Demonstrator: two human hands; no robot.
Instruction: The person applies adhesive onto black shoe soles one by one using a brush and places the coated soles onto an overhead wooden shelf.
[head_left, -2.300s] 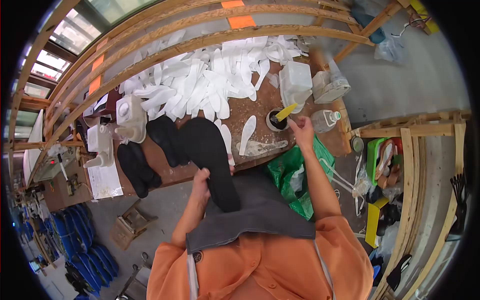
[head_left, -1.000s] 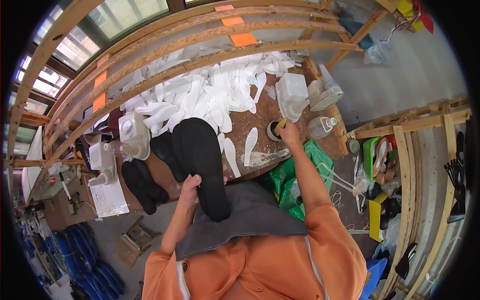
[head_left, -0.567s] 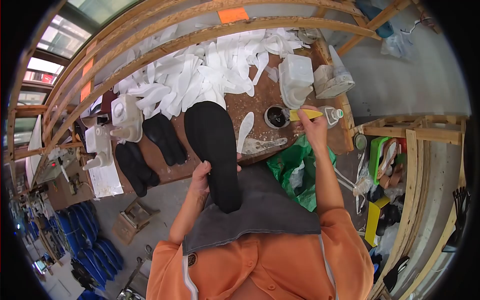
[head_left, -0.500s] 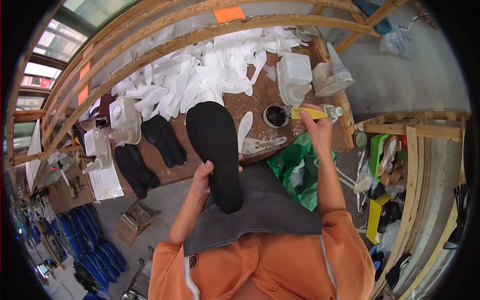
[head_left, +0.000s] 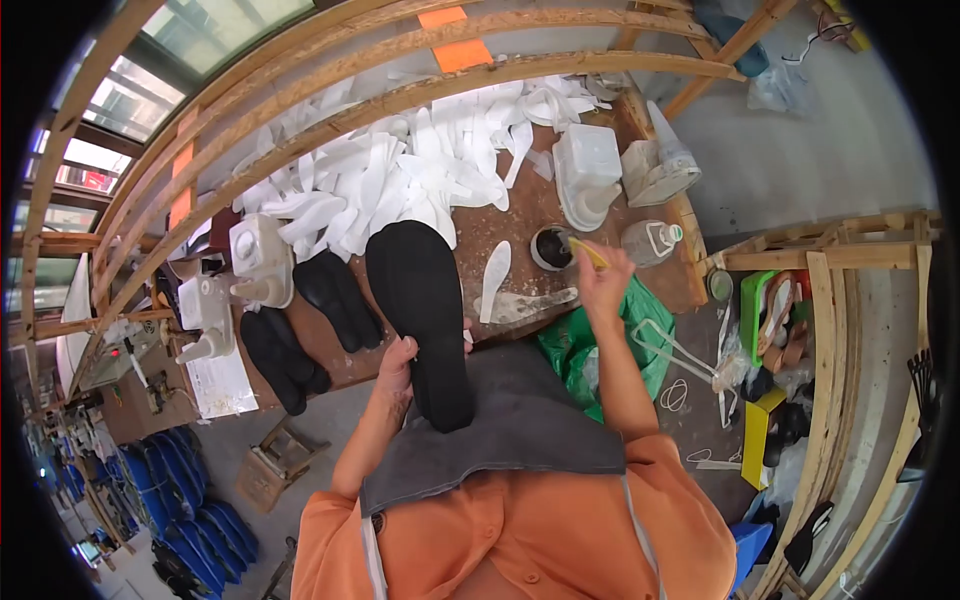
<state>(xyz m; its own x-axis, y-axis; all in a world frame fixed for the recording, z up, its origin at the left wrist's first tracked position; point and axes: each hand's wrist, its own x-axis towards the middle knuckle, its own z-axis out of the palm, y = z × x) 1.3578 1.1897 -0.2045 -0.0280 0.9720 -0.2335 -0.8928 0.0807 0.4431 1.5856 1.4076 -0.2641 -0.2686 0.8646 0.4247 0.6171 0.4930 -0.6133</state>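
Note:
My left hand (head_left: 398, 366) is closed around the narrower middle of a long black shoe insole (head_left: 412, 285). The insole's broad end points toward the bench and its other end rests over the grey apron (head_left: 540, 400). In my right hand (head_left: 605, 280) is a brush with a yellow handle (head_left: 592, 255), gripped between the fingers. Its dark head is at the rim of a small cup (head_left: 551, 247) holding dark contents. Left of the cup lies a single white insole (head_left: 495, 275).
A large heap of white insoles (head_left: 400, 165) covers the back of the bench. Black insoles (head_left: 335, 300) lie at the left. White plastic bottles (head_left: 590, 165) and a clear jug (head_left: 650, 240) stand around. A green bag (head_left: 640, 330) hangs at the front right edge.
My right hand has come toward me and slightly left with the brush, whose handle now slants more steeply. The black insole has shifted slightly left in the view.

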